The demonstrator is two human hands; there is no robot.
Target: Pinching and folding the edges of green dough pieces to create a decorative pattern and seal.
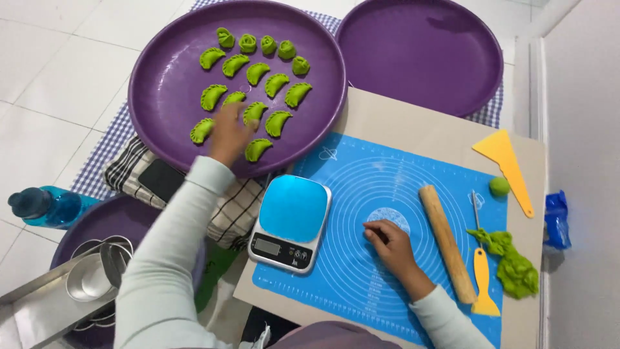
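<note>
Pale sleeves fill the bottom of the frame, seen from above. At lower left, metal moulds [97, 271] are nested on a steel tray, beside a blue bottle [45, 205] laid on its side.

Toward the upper left, the left hand [229, 132] is stretched out over a large purple tray [161, 77]. Rows of green dumplings [258, 74] are set out on that tray, spaced apart so that none appear to touch. The hand is blurred and lies over the lower rows; whether something is pinched in it cannot be told. A checked cloth [232, 207] is spread beneath the tray's near edge.

At centre, a small kitchen scale [290, 221] with a blue top is placed on the corner of a blue rolling mat [400, 174], close to both arms.

Right of centre, the right hand [387, 244] is rested on the mat with fingers loosely curled, and nothing is seen held in it. Just beside it, a wooden rolling pin [447, 242] is laid at a slant.

Further right, a yellow-handled tool [482, 271] lies next to a lump of green dough [516, 268], with a small dough ball [499, 186] above it and a yellow scraper [507, 165] near the mat's edge. A second, bare purple tray [420, 52] is seen at upper right.
</note>
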